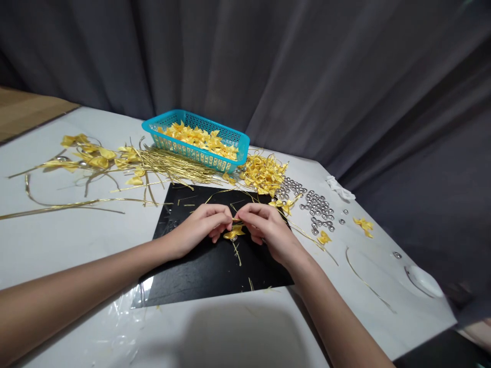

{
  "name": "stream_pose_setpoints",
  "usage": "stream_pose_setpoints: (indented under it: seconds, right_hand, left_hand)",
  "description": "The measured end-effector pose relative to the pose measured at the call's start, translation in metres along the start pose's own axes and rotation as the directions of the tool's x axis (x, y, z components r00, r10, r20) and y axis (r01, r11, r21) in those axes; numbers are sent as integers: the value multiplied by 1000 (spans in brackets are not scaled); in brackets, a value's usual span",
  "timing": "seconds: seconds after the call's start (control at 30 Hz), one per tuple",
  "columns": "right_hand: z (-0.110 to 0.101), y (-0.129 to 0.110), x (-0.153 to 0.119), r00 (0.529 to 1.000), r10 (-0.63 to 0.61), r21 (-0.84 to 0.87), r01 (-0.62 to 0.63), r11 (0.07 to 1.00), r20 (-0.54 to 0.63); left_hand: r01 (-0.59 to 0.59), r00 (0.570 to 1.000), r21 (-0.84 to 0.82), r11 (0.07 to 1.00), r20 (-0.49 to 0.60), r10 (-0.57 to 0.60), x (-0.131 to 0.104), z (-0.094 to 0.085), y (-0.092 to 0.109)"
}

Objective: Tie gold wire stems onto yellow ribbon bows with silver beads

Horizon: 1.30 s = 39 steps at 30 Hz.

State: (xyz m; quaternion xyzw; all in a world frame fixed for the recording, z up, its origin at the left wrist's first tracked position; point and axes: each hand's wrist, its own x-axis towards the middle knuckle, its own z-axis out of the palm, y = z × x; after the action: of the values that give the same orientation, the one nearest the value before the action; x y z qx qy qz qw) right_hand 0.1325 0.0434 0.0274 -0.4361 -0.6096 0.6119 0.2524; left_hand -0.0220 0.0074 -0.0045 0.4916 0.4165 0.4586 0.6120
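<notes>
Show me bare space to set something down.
Mostly bare: table in front of the black mat, between left forearm and right forearm; also left, between long wire and left forearm. Crowded: beyond the mat, with basket, wire bundle, bow pile, beads.

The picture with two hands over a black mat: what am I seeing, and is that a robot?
No robot here: these are a person's bare left hand and right hand. The single picture comes from a camera worn on that person's head, looking forward and down. Both hands' fingertips seem to pinch a thin gold strand; a yellow bow shows just below, perhaps joined to it. The black mat lies on a white table. Beyond it are a bundle of gold strands and a blue basket holding yellow pieces. To the basket's right lie a yellow heap and small silvery pieces.
</notes>
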Motion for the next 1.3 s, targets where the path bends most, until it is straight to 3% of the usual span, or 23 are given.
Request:
stream_pose_setpoints:
  seconds: [0.7,0.9,1.13,1.3]
  right_hand:
    - [1,3,3,999,-34,-71,32,997,-19]
    - [-1,2,2,999,-10,-133,4,991,-44]
    - [0,2,3,989,-141,-235,147,961,43]
    - [-19,-12,-6,936,-351,-405,318,857,-8]
  left_hand:
    - [-9,1000,52,999,24,8,0,-1,-1]
    - [-31,999,151,988,-9,33,0,-2,0]
    - [-68,996,272,960,-37,81,-1,0,5]
    - [-125,943,402,907,-236,235,-5,4,5]
